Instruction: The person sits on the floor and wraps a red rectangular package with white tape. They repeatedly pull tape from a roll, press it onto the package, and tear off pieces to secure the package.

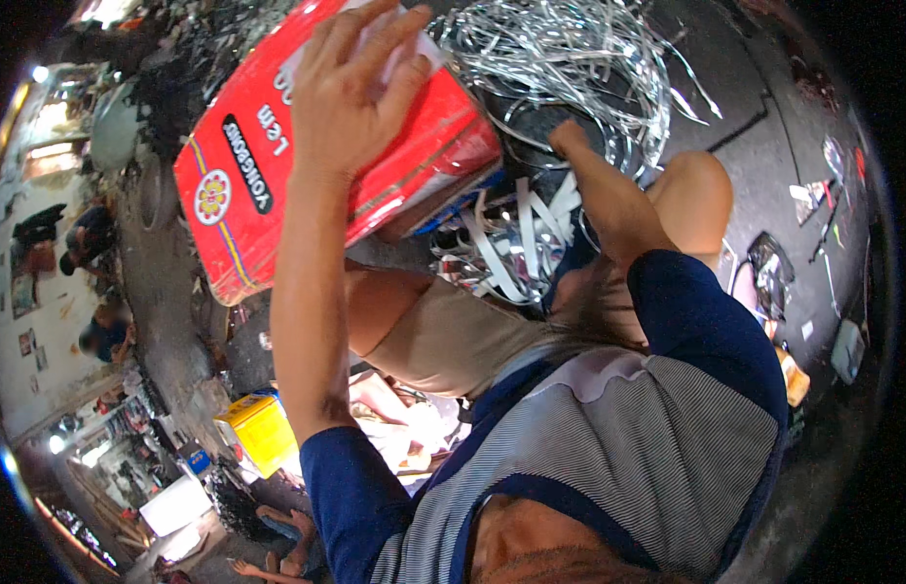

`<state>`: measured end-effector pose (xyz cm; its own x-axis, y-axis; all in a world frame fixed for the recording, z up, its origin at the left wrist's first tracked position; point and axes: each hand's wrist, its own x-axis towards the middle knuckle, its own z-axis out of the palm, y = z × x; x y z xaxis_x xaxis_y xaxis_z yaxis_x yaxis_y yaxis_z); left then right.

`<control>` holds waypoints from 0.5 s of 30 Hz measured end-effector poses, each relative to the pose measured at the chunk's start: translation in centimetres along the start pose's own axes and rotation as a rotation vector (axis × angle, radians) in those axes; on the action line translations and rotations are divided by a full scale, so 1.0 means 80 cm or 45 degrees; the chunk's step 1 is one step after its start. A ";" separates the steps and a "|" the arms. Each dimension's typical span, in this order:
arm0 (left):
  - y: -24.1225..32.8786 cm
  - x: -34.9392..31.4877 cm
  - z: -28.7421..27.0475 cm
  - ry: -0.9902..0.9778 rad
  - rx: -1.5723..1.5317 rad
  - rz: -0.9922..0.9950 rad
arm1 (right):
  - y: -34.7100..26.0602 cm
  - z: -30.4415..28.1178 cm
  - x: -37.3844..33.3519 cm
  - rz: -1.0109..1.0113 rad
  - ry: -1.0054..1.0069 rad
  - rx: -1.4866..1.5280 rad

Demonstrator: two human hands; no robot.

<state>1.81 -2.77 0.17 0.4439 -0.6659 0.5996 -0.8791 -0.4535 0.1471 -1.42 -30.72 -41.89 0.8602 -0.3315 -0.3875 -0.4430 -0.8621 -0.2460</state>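
Observation:
My left hand (348,102) lies with its fingers spread on a whitish piece of cloth or thin sheet (435,51). Beneath it is a large red box-shaped package (240,161) with a yellow flower emblem, tilted beside my knee. My right hand (566,136) reaches down by the near edge of a big tangle of shiny silver strips (570,49). Its fingers are hidden, so what it holds, if anything, does not show. Flat white and silver strips (526,229) lie between the red package and my right forearm.
A yellow box (262,432) stands at the lower left beside pale crumpled material (414,428). On the dark floor at right are a black plastic bag (767,268) and small scraps. Other people (107,331) sit farther off at left, another (287,545) at lower left.

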 end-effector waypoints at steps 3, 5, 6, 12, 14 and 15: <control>0.002 -0.012 -0.010 0.078 0.023 -0.068 | -0.020 -0.097 0.001 -0.070 0.265 0.119; 0.020 -0.007 -0.021 0.034 0.011 -0.148 | 0.001 -0.149 0.011 0.174 0.518 0.536; 0.022 -0.004 -0.019 0.044 -0.006 -0.135 | 0.020 -0.151 0.019 0.356 0.651 0.781; 0.006 -0.022 -0.033 0.033 0.032 -0.190 | -0.054 -0.091 -0.033 0.361 0.514 0.696; 0.012 -0.011 -0.030 -0.044 -0.001 -0.277 | -0.049 -0.014 -0.061 -0.270 0.030 0.166; 0.007 -0.018 -0.034 0.002 0.121 -0.203 | -0.076 0.019 -0.093 -0.541 -0.162 0.100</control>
<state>0.21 -0.44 1.49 0.5762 -0.5799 0.5759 -0.7770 -0.6073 0.1658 -5.50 -22.41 -38.81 0.9341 0.0998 -0.3427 -0.0792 -0.8782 -0.4716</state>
